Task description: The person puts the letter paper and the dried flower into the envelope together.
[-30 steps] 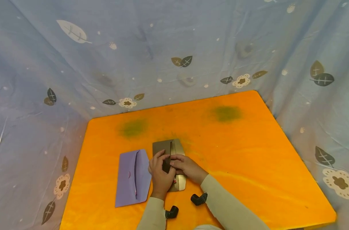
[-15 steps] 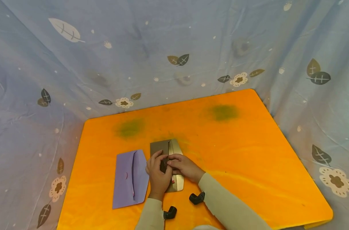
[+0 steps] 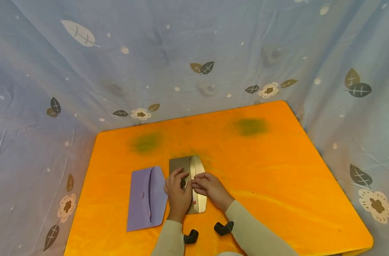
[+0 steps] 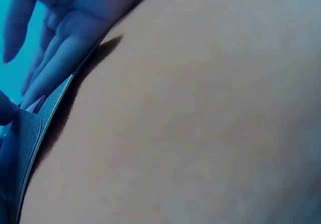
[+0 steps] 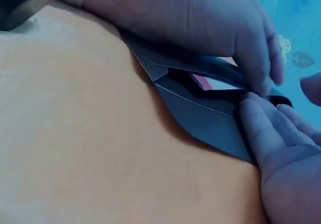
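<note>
A grey-brown envelope (image 3: pixel 178 163) lies on the table with its gold-lined flap (image 3: pixel 201 204) unfolded to the right. My left hand (image 3: pixel 178 199) lies over the front panel and grips the edge of its mouth with thumb and finger. In the right wrist view the mouth gapes, and a white paper piece with a red end (image 5: pixel 213 83) shows inside. Opposite, my right hand (image 3: pixel 215 190) touches the mouth and flap with fairly straight fingers, its thumb apart from them in the right wrist view. Left of these lies a purple envelope (image 3: pixel 137 202), flap also unfolded to the right.
The table (image 3: pixel 277 170) has an orange cloth with two greenish patches at the back. A patterned curtain (image 3: pixel 165 46) hangs around its back and sides. Dark wrist-worn devices (image 3: pixel 191 236) stick out from both sleeves.
My right hand has shifted slightly right, away from the left fingers, and its thumb has come off. More of the gold lining and paper piece shows. The left hand stays on the grey-brown envelope.
</note>
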### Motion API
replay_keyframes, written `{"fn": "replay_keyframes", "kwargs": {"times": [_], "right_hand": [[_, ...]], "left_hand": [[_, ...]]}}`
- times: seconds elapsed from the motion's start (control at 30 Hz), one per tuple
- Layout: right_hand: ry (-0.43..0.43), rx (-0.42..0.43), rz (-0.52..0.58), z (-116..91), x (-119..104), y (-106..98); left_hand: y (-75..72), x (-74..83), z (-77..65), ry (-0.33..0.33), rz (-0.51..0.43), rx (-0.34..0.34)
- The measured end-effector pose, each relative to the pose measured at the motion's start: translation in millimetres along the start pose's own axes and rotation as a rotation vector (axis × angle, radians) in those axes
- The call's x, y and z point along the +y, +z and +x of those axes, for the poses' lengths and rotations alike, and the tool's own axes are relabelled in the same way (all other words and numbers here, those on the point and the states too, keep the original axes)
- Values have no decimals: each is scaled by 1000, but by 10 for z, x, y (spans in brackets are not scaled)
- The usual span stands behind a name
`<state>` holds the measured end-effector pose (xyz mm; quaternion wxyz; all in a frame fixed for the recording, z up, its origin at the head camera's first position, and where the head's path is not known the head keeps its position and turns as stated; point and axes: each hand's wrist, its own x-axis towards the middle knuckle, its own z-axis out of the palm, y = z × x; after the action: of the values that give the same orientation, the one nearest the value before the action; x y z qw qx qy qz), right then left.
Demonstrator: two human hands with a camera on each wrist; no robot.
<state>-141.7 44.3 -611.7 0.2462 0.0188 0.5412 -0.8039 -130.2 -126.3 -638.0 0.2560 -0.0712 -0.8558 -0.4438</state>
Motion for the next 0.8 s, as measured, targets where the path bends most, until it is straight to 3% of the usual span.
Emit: {"fn": "replay_keyframes", "kwargs": {"times": [0.3, 0.47, 0.57, 0.67, 0.8], "right_hand": [[4, 31, -118, -272, -64, -188], [-13, 104, -181, -357, -96, -261], [-49, 147, -246, -383, -101, -293], [-139, 203, -407, -389, -101, -345], [-300, 292, -705, -392, -177, -477]], "left_hand": [[12, -12, -15, -13, 14, 5], [53, -17, -51, -18, 31, -19], [61, 4, -81, -54, 80, -29], [26, 43, -101, -105, 170, -43], [-72, 82, -52, -140, 260, -110]]}}
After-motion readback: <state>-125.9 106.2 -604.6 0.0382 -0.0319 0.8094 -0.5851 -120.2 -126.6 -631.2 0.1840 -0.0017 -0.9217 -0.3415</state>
